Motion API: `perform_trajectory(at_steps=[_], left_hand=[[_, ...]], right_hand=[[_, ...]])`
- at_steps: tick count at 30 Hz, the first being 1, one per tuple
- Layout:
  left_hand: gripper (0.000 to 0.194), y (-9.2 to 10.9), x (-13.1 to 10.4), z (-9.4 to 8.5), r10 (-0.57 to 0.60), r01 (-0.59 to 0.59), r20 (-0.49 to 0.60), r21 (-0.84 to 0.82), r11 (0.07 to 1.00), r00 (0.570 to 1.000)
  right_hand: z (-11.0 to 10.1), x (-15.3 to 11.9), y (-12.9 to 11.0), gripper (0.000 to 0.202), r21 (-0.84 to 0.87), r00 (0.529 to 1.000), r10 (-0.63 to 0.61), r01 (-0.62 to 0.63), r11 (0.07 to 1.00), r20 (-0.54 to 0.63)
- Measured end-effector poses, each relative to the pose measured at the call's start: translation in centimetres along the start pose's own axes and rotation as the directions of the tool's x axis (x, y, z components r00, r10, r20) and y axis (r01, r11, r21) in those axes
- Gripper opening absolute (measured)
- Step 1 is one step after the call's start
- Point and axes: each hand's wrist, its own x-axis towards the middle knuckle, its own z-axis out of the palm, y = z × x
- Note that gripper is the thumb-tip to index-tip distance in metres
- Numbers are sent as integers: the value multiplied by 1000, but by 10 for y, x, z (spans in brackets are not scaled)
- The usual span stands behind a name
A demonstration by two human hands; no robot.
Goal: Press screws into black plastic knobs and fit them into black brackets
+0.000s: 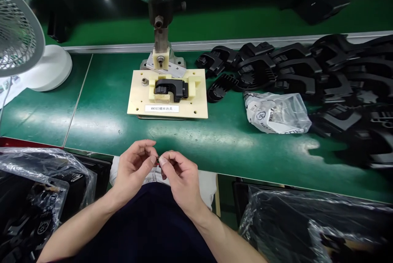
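Note:
My left hand and my right hand meet at the bench's front edge, above my lap. Between their fingertips is a small dark part with a bit of red beside it, too small to name. Both hands pinch at it with thumb and fingers. Beyond them a cream fixture plate with a printed label lies under a press head. A black curved plastic part sits in the fixture's nest, below the press tip and not touched by either hand.
Many black plastic parts are heaped along the right of the green bench. A clear plastic bag lies before them. A fan stands at left. Plastic-lined bins flank my lap, the other bin at right.

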Motion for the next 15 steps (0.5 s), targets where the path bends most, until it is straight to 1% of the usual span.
perform_trajectory(at_steps=[3, 6, 9, 11, 13, 15], left_hand=[[24, 0, 1, 4, -11, 10, -32, -25, 1000, 999], [23, 1, 2, 6, -40, 39, -55, -20, 999, 998], [22, 0, 2, 5, -48, 49, -47, 15, 999, 998], [22, -3, 2, 4, -27, 29, -34, 50, 998, 999], [22, -4, 3, 2, 12, -11, -10, 76, 997, 1000], [21, -3, 8, 0, 76, -75, 2, 101, 992, 997]], right_hand=[[2, -1, 2, 15, 18, 999, 15, -14, 1000, -35], [1, 0, 2, 15, -37, 999, -20, 19, 999, -33], [-4, 3, 1, 13, -192, 992, -127, 125, 973, 1], [-9, 7, 0, 14, -298, 978, -196, 208, 932, 73], [-15, 11, -2, 14, -362, 951, -263, 305, 881, 160], [-19, 20, -6, 14, -403, 902, -376, 431, 807, 212]])
